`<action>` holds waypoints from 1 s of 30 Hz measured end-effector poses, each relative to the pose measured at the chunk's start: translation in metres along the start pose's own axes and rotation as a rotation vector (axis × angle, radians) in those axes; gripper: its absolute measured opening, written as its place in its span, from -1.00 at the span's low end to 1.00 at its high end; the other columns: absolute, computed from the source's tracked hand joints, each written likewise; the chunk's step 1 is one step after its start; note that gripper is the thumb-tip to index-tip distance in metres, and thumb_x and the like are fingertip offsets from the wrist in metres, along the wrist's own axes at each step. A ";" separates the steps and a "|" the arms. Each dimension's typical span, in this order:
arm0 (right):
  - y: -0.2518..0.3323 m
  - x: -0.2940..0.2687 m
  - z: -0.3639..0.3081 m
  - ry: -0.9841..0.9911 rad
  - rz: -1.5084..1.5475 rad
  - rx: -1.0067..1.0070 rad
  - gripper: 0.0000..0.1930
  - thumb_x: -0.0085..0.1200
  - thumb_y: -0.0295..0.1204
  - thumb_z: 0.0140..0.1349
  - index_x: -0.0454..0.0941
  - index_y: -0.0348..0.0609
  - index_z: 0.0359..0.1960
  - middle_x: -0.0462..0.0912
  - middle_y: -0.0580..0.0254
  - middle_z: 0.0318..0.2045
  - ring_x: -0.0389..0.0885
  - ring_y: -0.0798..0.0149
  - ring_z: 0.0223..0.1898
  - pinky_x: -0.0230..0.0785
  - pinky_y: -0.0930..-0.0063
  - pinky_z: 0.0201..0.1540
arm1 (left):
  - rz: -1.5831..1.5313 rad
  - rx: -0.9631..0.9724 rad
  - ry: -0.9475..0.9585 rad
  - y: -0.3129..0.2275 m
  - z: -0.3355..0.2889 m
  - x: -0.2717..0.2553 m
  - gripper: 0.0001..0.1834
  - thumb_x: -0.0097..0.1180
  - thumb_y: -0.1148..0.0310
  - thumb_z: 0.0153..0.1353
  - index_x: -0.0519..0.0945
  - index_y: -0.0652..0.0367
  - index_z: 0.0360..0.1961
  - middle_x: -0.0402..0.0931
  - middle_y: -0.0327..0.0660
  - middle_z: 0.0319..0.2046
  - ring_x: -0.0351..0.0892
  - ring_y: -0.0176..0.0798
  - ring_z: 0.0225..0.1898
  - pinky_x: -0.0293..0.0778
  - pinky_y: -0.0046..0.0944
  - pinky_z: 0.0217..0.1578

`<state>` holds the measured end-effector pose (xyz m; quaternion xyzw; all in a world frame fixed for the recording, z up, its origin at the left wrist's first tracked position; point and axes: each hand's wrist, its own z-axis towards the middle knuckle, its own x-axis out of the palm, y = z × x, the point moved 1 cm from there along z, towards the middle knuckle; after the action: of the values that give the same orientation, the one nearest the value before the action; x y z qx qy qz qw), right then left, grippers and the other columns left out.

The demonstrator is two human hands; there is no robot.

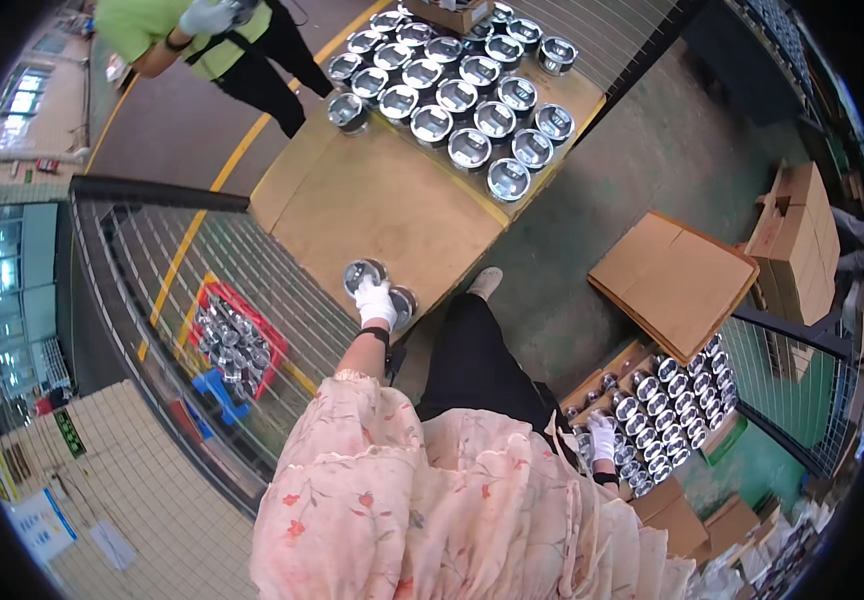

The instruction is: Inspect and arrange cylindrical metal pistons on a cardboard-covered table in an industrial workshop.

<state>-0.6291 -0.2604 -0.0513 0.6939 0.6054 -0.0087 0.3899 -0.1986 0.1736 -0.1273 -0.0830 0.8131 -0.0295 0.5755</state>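
Note:
My left hand [376, 302], in a white glove, is closed around a shiny metal piston [363, 272] at the near end of a cardboard-covered table. A second piston [405, 302] stands just right of that hand, partly hidden by it. Far to the right and lower down, my gloved right hand [602, 434] reaches into rows of pistons [657, 405]. Its fingers curl at a piston [583, 442] on the left side of the hand; the grip is small in view and partly hidden. Several more pistons [455, 95] stand upright in rows on the table's far part.
Brown cardboard sheets [674, 278] lie stacked above the right-hand pistons, beside cardboard boxes [800, 245]. A wire-mesh fence [177, 300] runs on the left, with a red crate [274, 350] of metal parts behind it. A person in a green shirt [137, 35] stands beyond the table.

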 end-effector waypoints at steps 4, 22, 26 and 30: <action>0.023 -0.005 -0.016 0.054 -0.224 0.088 -0.73 -0.02 -0.39 0.24 0.60 -0.22 -0.10 0.67 0.06 -0.18 0.61 0.22 -0.12 0.39 0.45 -0.01 | -0.488 -0.334 -0.007 -0.006 0.020 0.029 -0.56 -0.03 0.31 0.17 0.39 0.29 0.07 0.39 0.15 0.04 0.32 0.17 0.11 0.23 0.00 0.16; 0.027 0.065 -0.055 -0.331 -0.155 0.120 -0.73 -0.03 -0.28 0.22 0.65 -0.03 -0.16 0.66 0.11 -0.20 0.58 0.04 -0.10 0.38 0.26 0.03 | 0.878 0.846 0.325 -0.114 0.046 -0.032 -0.47 0.06 -0.10 -0.03 0.60 -0.02 -0.11 0.58 -0.14 -0.10 0.54 -0.16 -0.04 0.38 -0.17 0.00; -0.001 0.106 -0.107 -0.478 0.100 0.436 -0.72 -0.06 -0.34 0.12 0.67 0.01 -0.19 0.65 0.07 -0.18 0.59 0.04 -0.09 0.40 0.24 0.03 | 1.009 1.359 0.249 -0.192 0.022 -0.009 -0.48 0.04 -0.10 -0.01 0.61 0.00 -0.12 0.58 -0.13 -0.10 0.55 -0.13 -0.05 0.40 -0.16 -0.02; -0.041 0.167 -0.180 -0.671 0.574 0.777 -0.67 -0.04 -0.36 0.08 0.65 0.02 -0.12 0.63 0.09 -0.09 0.56 0.07 -0.02 0.37 0.28 0.09 | 1.110 1.654 0.168 -0.296 0.010 0.008 -0.49 0.02 -0.09 0.02 0.63 0.02 -0.14 0.59 -0.12 -0.10 0.56 -0.10 -0.05 0.42 -0.14 -0.03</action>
<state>-0.7023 -0.0237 -0.0290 0.8814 0.1892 -0.3431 0.2640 -0.1617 -0.1191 -0.0951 0.7376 0.4985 -0.3187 0.3253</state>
